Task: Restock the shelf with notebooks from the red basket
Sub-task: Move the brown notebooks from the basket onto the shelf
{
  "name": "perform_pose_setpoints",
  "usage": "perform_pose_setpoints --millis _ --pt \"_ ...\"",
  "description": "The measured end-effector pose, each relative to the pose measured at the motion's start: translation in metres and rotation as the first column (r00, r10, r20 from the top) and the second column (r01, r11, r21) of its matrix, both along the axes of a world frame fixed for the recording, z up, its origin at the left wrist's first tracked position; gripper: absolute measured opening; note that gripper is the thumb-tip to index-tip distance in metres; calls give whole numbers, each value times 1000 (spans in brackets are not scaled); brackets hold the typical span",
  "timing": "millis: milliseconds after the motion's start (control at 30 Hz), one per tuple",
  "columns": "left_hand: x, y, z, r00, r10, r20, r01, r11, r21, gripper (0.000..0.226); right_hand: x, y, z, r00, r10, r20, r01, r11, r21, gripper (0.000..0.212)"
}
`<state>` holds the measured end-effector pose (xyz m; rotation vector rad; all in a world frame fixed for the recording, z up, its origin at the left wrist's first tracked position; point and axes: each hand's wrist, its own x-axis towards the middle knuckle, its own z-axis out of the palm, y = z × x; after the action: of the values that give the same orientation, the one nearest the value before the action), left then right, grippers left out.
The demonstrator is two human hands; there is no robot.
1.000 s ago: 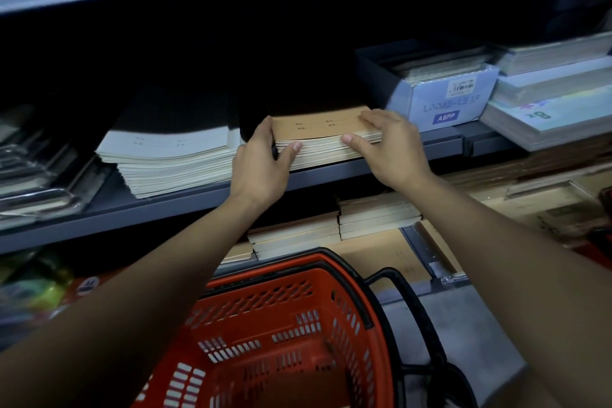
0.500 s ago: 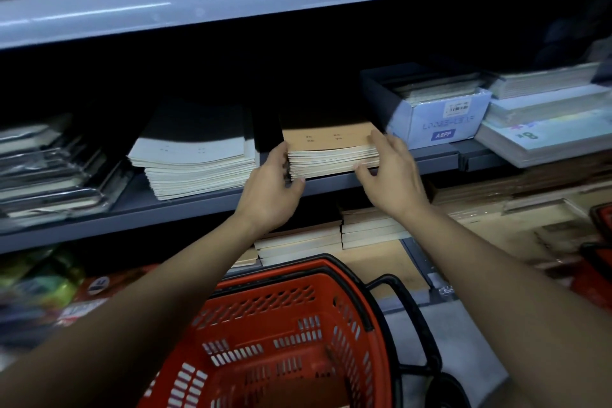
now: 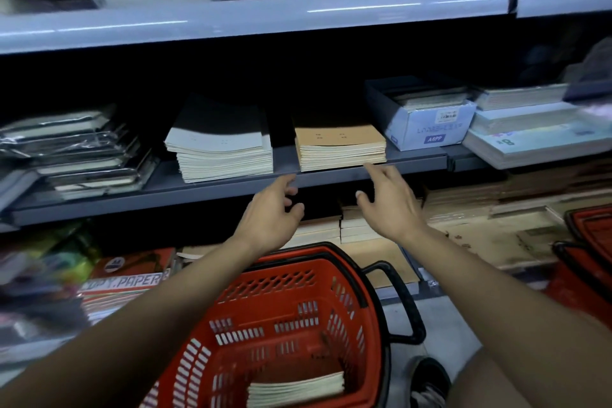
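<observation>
A stack of tan-covered notebooks (image 3: 341, 147) sits on the grey middle shelf (image 3: 212, 187), squared up near its front edge. My left hand (image 3: 270, 214) hovers just below and in front of the shelf edge, fingers loosely spread, holding nothing. My right hand (image 3: 389, 200) hangs beside it, also relaxed and free, its fingertips just under the stack. Below my arms stands the red basket (image 3: 291, 318) with black handles; a pile of pale notebooks (image 3: 296, 389) lies in its bottom.
A taller stack of cream notebooks (image 3: 220, 151) lies left of the tan one. A blue-white box (image 3: 427, 122) and wider pads (image 3: 533, 139) fill the shelf's right, wrapped packs (image 3: 76, 152) its left. More paper goods lie on the lower shelf (image 3: 463, 242). Another red basket (image 3: 589, 235) is at right.
Both hands have let go of the tan notebook stack and drawn back and down from the shelf. The view has tilted up, showing the top shelf.
</observation>
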<state>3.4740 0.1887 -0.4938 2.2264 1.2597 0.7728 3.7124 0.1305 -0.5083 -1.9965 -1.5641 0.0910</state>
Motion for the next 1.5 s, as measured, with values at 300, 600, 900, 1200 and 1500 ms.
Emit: perform_pose_setpoints --millis 300,600,900,1200,1500 --pt "-31 -32 -25 1000 10 -23 -11 999 -48 60 -36 -35 -22 994 91 65 -80 984 -156 58" --pt "-66 -43 -63 997 27 -76 -35 993 -110 57 -74 -39 -52 982 172 75 -150 961 -234 59" --pt "-87 -42 -118 992 63 -114 -86 972 -218 45 -107 -37 -100 970 237 59 -198 906 -375 58" --pt "-105 -52 -178 959 32 -280 -152 897 -416 35 -127 -35 -148 981 191 -40 -182 817 -548 39" --pt "-112 -61 -240 927 32 -373 -265 760 -594 22 -134 -36 -191 994 103 -26 -92 711 -697 30"
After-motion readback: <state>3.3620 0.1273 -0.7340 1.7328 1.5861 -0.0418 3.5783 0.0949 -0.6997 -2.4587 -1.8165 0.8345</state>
